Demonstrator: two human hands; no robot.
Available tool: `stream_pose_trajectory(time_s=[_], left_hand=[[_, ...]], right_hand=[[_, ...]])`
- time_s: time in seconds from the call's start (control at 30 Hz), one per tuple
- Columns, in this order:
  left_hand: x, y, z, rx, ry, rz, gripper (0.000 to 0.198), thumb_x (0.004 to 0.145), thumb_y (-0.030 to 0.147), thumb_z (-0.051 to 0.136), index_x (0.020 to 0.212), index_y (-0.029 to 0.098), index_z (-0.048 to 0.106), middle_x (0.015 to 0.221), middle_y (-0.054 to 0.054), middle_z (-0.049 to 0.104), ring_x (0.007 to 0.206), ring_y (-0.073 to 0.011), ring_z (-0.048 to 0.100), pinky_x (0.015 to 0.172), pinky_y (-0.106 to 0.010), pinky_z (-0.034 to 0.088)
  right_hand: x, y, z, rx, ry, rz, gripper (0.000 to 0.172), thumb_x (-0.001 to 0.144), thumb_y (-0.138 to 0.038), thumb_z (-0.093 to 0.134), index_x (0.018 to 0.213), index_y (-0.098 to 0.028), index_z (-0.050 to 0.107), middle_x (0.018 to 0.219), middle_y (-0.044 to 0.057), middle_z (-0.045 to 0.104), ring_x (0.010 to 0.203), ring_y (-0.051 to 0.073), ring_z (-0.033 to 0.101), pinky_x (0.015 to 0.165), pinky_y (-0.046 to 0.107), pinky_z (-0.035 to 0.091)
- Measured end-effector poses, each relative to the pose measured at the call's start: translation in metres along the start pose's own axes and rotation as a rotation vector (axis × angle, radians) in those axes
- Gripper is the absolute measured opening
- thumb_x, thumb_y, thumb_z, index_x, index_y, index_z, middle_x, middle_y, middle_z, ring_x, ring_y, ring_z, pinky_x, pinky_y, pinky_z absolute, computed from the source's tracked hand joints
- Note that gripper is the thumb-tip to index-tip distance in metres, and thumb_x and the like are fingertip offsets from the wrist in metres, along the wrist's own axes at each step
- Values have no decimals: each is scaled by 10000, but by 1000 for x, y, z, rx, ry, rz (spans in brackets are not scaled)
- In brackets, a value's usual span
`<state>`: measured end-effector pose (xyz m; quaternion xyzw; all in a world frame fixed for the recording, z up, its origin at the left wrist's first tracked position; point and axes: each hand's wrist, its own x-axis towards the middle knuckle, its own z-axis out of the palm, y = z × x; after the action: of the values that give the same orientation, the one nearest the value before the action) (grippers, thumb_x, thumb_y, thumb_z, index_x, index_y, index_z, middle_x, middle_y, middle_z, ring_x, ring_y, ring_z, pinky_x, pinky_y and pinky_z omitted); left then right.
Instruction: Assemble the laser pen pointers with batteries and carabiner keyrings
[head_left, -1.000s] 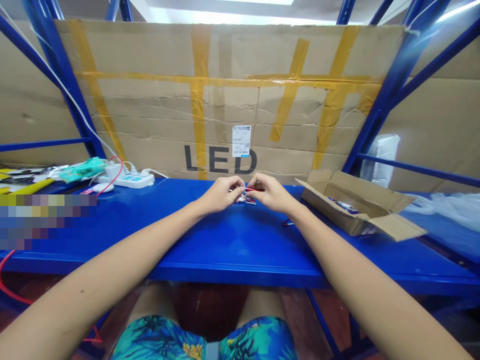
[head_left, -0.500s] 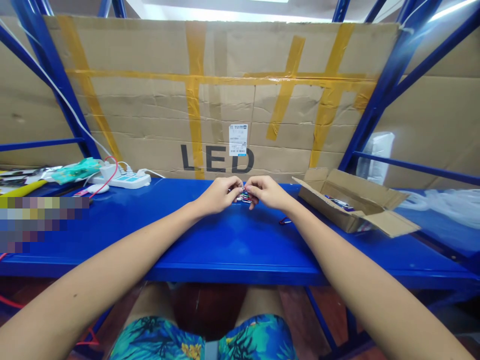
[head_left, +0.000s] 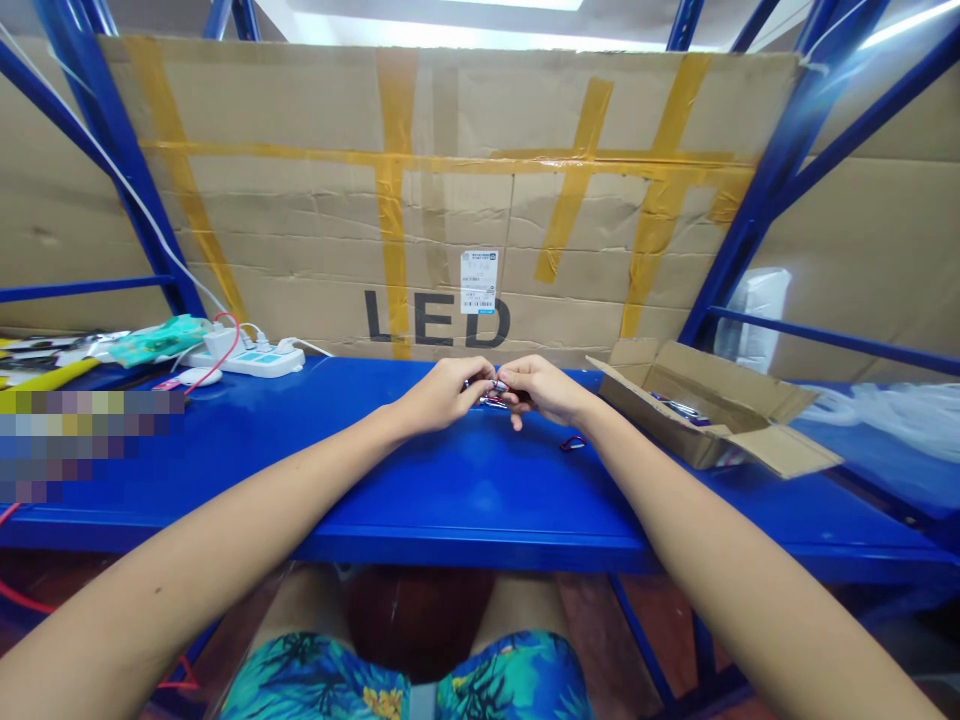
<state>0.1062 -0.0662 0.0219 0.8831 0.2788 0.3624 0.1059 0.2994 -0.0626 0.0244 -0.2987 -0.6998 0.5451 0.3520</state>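
Note:
My left hand and my right hand meet over the middle of the blue table. Their fingers are closed in a pinch on a small shiny metal piece, mostly hidden, whose kind I cannot make out. Right below the fingertips lie some small metal pieces, silvery with red, partly covered by the hands. A red carabiner lies on the table beside my right wrist, apart from both hands.
An open cardboard box with small metal items stands at the right. At the left are a white power strip, cables and a green plastic packet. A large cardboard sheet marked LED closes off the back.
The fingers of both hands have shifted slightly, and the right fingers now extend lower. More of the red carabiner shows beside my right wrist. The camera view has moved a little.

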Motion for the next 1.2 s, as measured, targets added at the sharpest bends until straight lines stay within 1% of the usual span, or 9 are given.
stream_pose_trajectory(time_s=[0.1,0.17,0.3,0.4,0.5,0.57,0.8,1.03,1.2], left_hand=[[0,0,0,-39,30,-27,108,885,209,510,890,165,608,693,2,629,626,-117,558,620,-236,415],[1,-1,0,-75,46,-51,107,880,217,514,877,162,607,683,6,622,609,-113,551,610,-233,416],[0,-4,0,-105,18,-86,106,862,212,527,852,156,616,658,13,609,561,-103,531,581,-231,406],[0,-5,1,-140,-6,-119,105,856,220,532,845,152,612,636,17,593,528,-102,526,558,-231,405],[-1,-6,2,-187,10,-130,116,863,247,533,846,153,599,633,21,581,513,-100,529,544,-228,413],[-1,-7,2,-178,22,-124,118,867,251,535,847,154,599,630,23,581,516,-98,528,540,-222,408],[0,-5,1,-18,64,-32,107,871,205,533,822,148,610,649,15,613,583,-98,525,595,-224,395],[0,-5,-1,107,72,92,120,895,184,515,859,153,625,734,-6,658,649,-112,558,641,-239,404],[-1,-3,-1,140,59,142,128,907,180,508,855,157,622,750,-18,667,671,-125,584,640,-249,415]], right_hand=[[-2,-5,3,0,47,7,245,739,-315,708,705,-185,504,515,-70,430,398,46,303,345,187,280],[-3,-6,4,-15,78,-12,269,657,-191,730,802,-198,504,542,-78,468,403,49,342,359,181,244],[0,-4,6,-119,150,-50,310,590,-105,698,804,-196,493,570,-72,520,394,62,414,368,203,285],[1,-3,6,-175,187,-51,267,600,-141,717,777,-183,522,536,-67,528,368,83,458,369,223,318],[2,-3,4,-188,213,-92,272,590,-209,777,751,-166,562,572,-12,608,454,149,588,426,258,407],[4,-2,3,-192,223,-141,288,582,-258,809,726,-158,581,564,7,624,503,163,612,467,270,437],[9,6,-3,-100,185,-220,350,583,-285,826,697,-181,512,518,-21,609,476,129,569,472,256,442],[6,4,-3,-1,105,-198,416,629,-289,826,683,-195,425,500,-38,574,443,109,545,433,228,411],[6,5,-4,112,61,-148,444,645,-252,824,664,-208,382,463,-88,466,394,66,417,432,265,482]])
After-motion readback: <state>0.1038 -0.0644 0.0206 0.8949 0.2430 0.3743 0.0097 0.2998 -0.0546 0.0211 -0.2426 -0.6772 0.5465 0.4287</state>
